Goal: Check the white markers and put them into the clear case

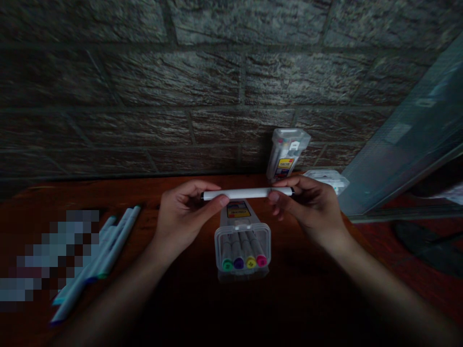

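Fingers (202, 185) of the left hand (181, 214) and right hand (314, 207) pinch 1 white marker (249, 193) near its 2 ends, level above the wooden table (148, 193). Nearer the viewer, 1 clear case (216, 246) shows 4 coloured marker ends (250, 262).

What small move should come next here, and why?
Probably turning the white marker to line up with the nearest clear case: the left hand and right hand hold it crosswise, while the four markers visible inside lie lengthwise.

Yellow label (285, 163) on upright case (288, 150): "Marker"; other print illegible.
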A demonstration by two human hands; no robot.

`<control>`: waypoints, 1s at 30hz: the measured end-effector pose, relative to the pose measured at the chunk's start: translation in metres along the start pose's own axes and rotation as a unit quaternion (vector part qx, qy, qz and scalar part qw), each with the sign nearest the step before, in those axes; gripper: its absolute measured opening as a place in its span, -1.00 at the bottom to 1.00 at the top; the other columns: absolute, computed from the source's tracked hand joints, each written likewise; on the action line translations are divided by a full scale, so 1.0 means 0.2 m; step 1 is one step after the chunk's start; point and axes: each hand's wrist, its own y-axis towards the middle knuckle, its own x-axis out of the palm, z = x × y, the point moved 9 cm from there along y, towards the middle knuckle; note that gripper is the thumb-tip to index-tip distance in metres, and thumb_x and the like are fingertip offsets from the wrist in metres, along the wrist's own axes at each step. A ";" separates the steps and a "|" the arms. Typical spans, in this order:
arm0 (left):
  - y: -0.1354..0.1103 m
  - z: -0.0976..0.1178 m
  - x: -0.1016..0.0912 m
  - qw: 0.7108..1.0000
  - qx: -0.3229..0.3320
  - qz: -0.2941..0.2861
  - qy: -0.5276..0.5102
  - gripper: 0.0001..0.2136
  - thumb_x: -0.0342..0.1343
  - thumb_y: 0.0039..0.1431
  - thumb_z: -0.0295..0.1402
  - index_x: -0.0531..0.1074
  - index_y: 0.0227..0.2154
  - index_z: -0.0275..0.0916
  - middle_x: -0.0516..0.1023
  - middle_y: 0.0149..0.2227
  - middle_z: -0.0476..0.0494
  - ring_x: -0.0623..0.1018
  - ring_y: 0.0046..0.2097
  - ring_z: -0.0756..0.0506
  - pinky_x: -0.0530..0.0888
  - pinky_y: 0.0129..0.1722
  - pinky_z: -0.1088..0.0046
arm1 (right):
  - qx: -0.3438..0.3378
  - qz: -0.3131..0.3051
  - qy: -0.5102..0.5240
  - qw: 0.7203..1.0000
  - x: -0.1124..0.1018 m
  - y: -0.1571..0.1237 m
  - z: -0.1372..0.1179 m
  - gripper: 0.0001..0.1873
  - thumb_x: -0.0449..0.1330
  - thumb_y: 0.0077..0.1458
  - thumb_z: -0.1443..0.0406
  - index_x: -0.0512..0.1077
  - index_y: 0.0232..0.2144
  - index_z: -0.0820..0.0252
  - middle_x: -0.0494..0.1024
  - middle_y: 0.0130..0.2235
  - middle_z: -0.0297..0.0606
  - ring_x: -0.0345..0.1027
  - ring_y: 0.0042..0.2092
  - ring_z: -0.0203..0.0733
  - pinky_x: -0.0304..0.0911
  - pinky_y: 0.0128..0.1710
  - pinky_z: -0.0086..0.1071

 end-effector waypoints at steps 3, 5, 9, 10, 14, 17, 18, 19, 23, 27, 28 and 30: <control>0.00 -0.03 -0.01 1.000 -0.017 0.005 -0.015 -0.86 0.43 0.06 -0.35 0.64 -0.30 -0.19 0.55 -0.54 0.05 0.42 -0.54 0.06 0.31 -0.55 0.54 | 0.008 -0.010 0.021 1.000 0.00 0.00 0.01 -0.81 0.51 0.02 0.27 0.63 -0.30 0.16 0.66 -0.48 -0.31 0.48 -0.56 -0.32 0.42 -0.61 -0.52; 0.00 -0.06 -0.01 0.999 -0.031 0.003 -0.033 -0.86 0.42 0.10 -0.31 0.66 -0.27 -0.17 0.49 -0.59 0.07 0.38 -0.57 0.07 0.26 -0.58 0.55 | 0.012 -0.014 0.037 0.999 0.01 0.00 0.02 -0.83 0.50 0.04 0.28 0.64 -0.29 0.16 0.67 -0.45 -0.29 0.50 -0.54 -0.32 0.42 -0.61 -0.52; -0.01 -0.09 -0.01 0.995 -0.043 -0.012 -0.094 -0.87 0.38 0.17 -0.31 0.68 -0.22 -0.12 0.54 -0.53 0.03 0.37 -0.56 0.07 0.28 -0.57 0.55 | 0.022 -0.010 0.054 0.998 0.00 0.01 0.02 -0.85 0.49 0.07 0.27 0.66 -0.28 0.15 0.68 -0.43 -0.28 0.49 -0.53 -0.33 0.41 -0.60 -0.53; -0.01 -0.10 -0.01 0.993 -0.045 -0.015 -0.112 -0.87 0.38 0.18 -0.32 0.68 -0.20 -0.11 0.57 -0.49 0.01 0.38 -0.55 0.07 0.29 -0.56 0.55 | 0.025 -0.008 0.059 0.998 0.00 0.01 0.02 -0.84 0.49 0.08 0.26 0.67 -0.27 0.15 0.68 -0.43 -0.28 0.49 -0.53 -0.33 0.41 -0.59 -0.53; 0.00 -0.10 0.00 0.984 -0.059 -0.018 -0.169 -0.86 0.35 0.20 -0.36 0.68 -0.18 -0.13 0.66 -0.38 -0.06 0.39 -0.53 0.07 0.34 -0.53 0.53 | 0.035 -0.006 0.083 0.996 0.00 0.01 0.02 -0.81 0.49 0.08 0.23 0.68 -0.24 0.14 0.68 -0.42 -0.28 0.50 -0.51 -0.33 0.41 -0.58 -0.53; 0.00 -0.09 0.01 0.977 -0.073 -0.010 -0.199 -0.87 0.33 0.20 -0.36 0.68 -0.19 -0.17 0.66 -0.40 -0.09 0.39 -0.53 0.07 0.33 -0.54 0.53 | 0.042 -0.005 0.099 0.994 0.00 0.00 0.02 -0.81 0.47 0.09 0.23 0.69 -0.22 0.14 0.70 -0.40 -0.27 0.51 -0.50 -0.32 0.41 -0.57 -0.52; 0.00 -0.09 0.01 0.975 -0.077 -0.008 -0.208 -0.87 0.32 0.20 -0.37 0.68 -0.20 -0.19 0.66 -0.40 -0.10 0.39 -0.53 0.06 0.33 -0.54 0.52 | 0.046 -0.004 0.104 0.993 0.00 0.00 0.02 -0.81 0.47 0.10 0.22 0.69 -0.21 0.14 0.70 -0.39 -0.26 0.51 -0.50 -0.32 0.40 -0.57 -0.52; 0.00 -0.09 0.01 0.973 -0.079 -0.005 -0.217 -0.87 0.32 0.20 -0.37 0.68 -0.20 -0.21 0.66 -0.40 -0.11 0.39 -0.53 0.06 0.33 -0.54 0.52 | 0.050 -0.003 0.109 0.993 0.00 0.00 0.02 -0.80 0.46 0.11 0.22 0.69 -0.21 0.15 0.70 -0.38 -0.26 0.51 -0.50 -0.32 0.40 -0.57 -0.51; 0.01 -0.10 0.00 0.967 -0.086 -0.004 -0.240 -0.85 0.30 0.20 -0.37 0.69 -0.19 -0.24 0.67 -0.39 -0.14 0.39 -0.54 0.06 0.34 -0.55 0.52 | 0.062 -0.004 0.123 0.990 -0.01 0.00 0.02 -0.78 0.44 0.13 0.21 0.68 -0.19 0.18 0.71 -0.37 -0.23 0.50 -0.51 -0.31 0.40 -0.57 -0.51; 0.01 -0.11 0.00 0.962 -0.100 -0.001 -0.256 -0.84 0.28 0.21 -0.37 0.69 -0.19 -0.26 0.68 -0.38 -0.17 0.41 -0.54 0.05 0.35 -0.54 0.52 | 0.072 -0.004 0.144 0.987 -0.01 0.00 0.02 -0.78 0.42 0.14 0.21 0.68 -0.18 0.20 0.72 -0.37 -0.22 0.51 -0.51 -0.30 0.41 -0.57 -0.50; 0.01 -0.11 0.00 0.960 -0.104 -0.001 -0.259 -0.84 0.28 0.21 -0.37 0.69 -0.19 -0.27 0.69 -0.38 -0.18 0.41 -0.54 0.05 0.36 -0.54 0.51 | 0.074 -0.006 0.150 0.986 -0.01 0.00 0.03 -0.78 0.41 0.15 0.22 0.68 -0.18 0.21 0.72 -0.37 -0.22 0.51 -0.51 -0.29 0.42 -0.57 -0.50; 0.01 -0.11 0.00 0.958 -0.109 -0.001 -0.265 -0.83 0.27 0.21 -0.37 0.69 -0.18 -0.28 0.69 -0.38 -0.19 0.42 -0.54 0.05 0.36 -0.54 0.51 | 0.077 -0.011 0.157 0.985 0.00 0.00 0.03 -0.79 0.40 0.16 0.23 0.67 -0.17 0.21 0.73 -0.36 -0.20 0.52 -0.50 -0.28 0.43 -0.56 -0.49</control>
